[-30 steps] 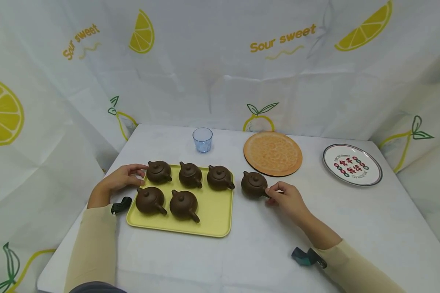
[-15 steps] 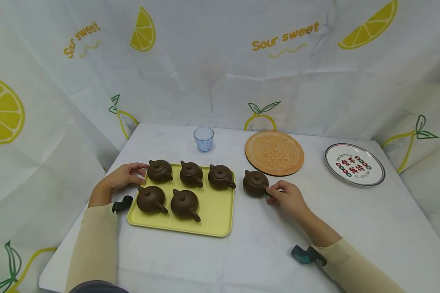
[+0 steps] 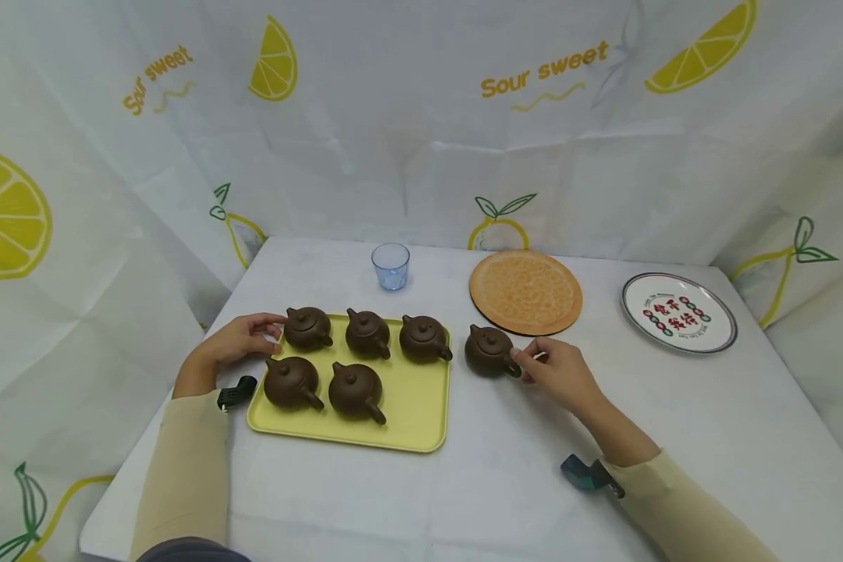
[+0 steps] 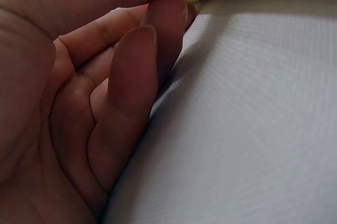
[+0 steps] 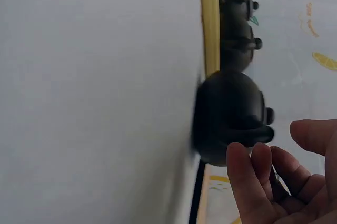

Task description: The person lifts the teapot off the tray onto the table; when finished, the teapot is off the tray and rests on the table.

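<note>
A small brown teapot [image 3: 488, 351] stands on the white table, just right of the yellow tray [image 3: 410, 406]. At its handle is my right hand [image 3: 558, 375]; in the right wrist view the fingertips [image 5: 239, 155] are by the handle, while the thumb [image 5: 313, 134] stands apart from them. Several matching teapots sit on the tray, three in the back row, such as the back-left teapot [image 3: 307, 328], and two in front. My left hand [image 3: 235, 343] holds the tray's left edge near the back corner; its fingers [image 4: 129, 77] are curled beside the rim in the left wrist view.
Behind the tray stands a clear blue glass [image 3: 391, 269]. A round orange-brown mat [image 3: 527, 293] lies behind the single teapot. Far right is a white plate [image 3: 646, 328] with red lettering. A lemon-print curtain [image 3: 421, 140] surrounds the table.
My right hand has shifted slightly right and its fingers have loosened from the teapot's handle, which now shows more. The left hand and the tray stay put.
</note>
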`<act>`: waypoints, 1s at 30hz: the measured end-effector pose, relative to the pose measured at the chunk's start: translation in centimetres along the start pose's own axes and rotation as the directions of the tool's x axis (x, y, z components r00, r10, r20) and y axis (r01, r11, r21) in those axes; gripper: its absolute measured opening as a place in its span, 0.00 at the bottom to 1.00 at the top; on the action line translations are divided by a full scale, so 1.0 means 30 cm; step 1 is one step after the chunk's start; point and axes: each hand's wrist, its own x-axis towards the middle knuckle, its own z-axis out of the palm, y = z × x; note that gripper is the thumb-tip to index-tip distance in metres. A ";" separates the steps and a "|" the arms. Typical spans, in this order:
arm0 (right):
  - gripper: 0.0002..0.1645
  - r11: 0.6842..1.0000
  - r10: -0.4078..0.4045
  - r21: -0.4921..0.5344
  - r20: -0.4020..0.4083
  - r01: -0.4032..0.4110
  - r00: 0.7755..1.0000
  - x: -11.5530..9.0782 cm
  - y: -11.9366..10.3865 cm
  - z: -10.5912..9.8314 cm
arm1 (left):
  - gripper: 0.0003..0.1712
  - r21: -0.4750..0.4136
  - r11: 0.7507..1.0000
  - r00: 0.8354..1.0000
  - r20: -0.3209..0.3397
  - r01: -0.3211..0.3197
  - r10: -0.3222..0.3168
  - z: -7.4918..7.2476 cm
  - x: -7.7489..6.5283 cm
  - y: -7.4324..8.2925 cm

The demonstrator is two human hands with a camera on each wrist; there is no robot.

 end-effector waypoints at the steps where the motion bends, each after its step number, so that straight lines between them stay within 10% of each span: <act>1: 0.25 1.000 -0.007 -0.005 -0.013 0.007 1.000 0.002 -0.018 -0.004 | 0.35 -0.004 1.000 1.000 -0.002 0.004 -0.004 0.000 -0.001 0.000; 11: 0.10 0.988 -0.132 0.077 -0.030 0.134 0.991 0.042 -0.193 0.138 | 0.34 -0.010 1.000 1.000 -0.022 0.005 -0.005 0.002 0.002 0.013; 30: 0.27 0.993 -0.088 -0.078 0.044 0.091 0.995 0.065 -0.244 0.300 | 0.34 0.025 1.000 1.000 -0.011 0.015 -0.014 0.003 -0.001 0.004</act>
